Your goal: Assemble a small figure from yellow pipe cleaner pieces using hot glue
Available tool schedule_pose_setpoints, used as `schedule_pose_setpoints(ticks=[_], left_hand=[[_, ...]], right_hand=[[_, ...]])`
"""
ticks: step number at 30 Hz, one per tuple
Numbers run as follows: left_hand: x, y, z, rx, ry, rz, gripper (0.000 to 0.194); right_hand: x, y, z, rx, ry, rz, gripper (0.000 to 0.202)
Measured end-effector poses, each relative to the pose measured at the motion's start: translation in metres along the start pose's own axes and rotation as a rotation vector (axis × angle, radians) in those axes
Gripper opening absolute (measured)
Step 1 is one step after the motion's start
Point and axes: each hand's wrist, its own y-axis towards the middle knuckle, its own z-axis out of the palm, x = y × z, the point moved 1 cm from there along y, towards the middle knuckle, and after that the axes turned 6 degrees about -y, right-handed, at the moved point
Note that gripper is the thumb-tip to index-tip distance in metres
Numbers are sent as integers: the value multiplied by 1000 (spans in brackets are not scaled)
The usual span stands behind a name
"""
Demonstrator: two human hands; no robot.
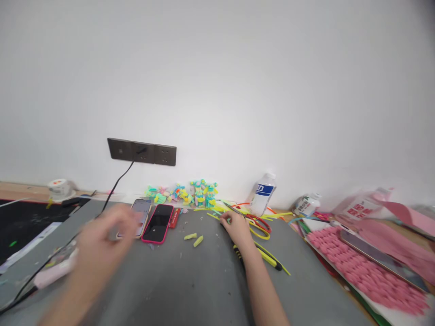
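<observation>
My left hand [105,244] is raised over the left part of the grey table mat [190,290], in front of the phones; motion blurs its fingers, and whether they hold anything does not show. Further right, my right hand [236,226] rests low over the mat with its fingertips drawn together; what they pinch is too small to make out. Close by lie red-handled scissors [261,222] and thin yellow strips [282,214]. A yellow tool with a black end [270,259] lies beside my right forearm. Two short pale-yellow pieces [198,241] sit between the hands.
Small colourful figures [203,192] stand along the wall. A pink-edged phone [158,224] lies beside another phone [144,206]. A bottle [263,194] leans near the wall. At right is a pink braided piece [367,267]. A black cable [117,181] runs from the wall sockets [142,151].
</observation>
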Motion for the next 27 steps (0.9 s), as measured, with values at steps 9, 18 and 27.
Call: schedule_pose_setpoints(ticks=[9, 18, 27], left_hand=[[11, 0, 173, 434, -448, -118, 16], [33, -4, 172, 415, -552, -192, 18], [31, -5, 171, 428, -477, -115, 23]], right_hand=[[8, 7, 27, 60, -195, -87, 12], [51, -12, 9, 218, 34, -593, 13], [60, -21, 21, 117, 252, -438, 13]])
